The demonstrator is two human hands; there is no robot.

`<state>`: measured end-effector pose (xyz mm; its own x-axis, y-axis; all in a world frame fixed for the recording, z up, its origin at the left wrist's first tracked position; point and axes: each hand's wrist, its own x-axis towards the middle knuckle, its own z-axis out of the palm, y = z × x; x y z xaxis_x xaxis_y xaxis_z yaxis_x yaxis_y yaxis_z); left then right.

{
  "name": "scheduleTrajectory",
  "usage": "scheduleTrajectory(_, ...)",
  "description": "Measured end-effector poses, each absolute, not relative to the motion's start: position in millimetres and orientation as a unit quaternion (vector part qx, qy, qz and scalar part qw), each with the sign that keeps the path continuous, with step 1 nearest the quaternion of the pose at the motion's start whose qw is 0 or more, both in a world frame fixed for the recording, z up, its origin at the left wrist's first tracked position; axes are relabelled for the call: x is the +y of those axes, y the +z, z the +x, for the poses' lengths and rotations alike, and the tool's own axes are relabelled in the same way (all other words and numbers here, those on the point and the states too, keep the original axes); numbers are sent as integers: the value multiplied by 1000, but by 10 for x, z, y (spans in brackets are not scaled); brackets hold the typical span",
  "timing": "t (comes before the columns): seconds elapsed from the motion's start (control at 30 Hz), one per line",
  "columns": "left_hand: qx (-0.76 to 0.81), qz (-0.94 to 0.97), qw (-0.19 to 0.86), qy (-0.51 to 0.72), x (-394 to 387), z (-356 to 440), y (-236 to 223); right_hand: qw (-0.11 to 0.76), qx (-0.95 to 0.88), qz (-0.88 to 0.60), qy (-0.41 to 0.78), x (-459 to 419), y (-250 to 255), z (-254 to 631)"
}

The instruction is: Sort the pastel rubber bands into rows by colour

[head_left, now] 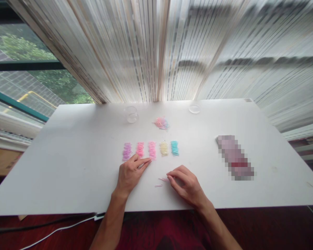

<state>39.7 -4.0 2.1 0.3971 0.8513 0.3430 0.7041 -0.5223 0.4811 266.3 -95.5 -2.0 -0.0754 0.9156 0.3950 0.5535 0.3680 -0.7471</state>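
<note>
Small, thin elastic bands lie sorted by colour in a row of columns: purple bands, deep pink bands, light pink bands, pale yellow bands and turquoise bands. My left hand is closed, its fingertips pinched on a light pink band at the near end of that column. To the right, my right hand has thumb and forefinger together at the end of some pinkish bands. Another single band lies just nearer to me.
Behind the columns sits a mixed pile of bands. A clear round container stands at the back left, a clear lid at the back right. A blurred-out phone-shaped object lies right on the white table. String curtains hang behind.
</note>
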Motion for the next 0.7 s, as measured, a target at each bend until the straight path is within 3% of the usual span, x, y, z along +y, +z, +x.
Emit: scheduleTrajectory(0.7,478,825,111,279,-41,342,-12,436,-705,-520,208,-947,-3,2659)
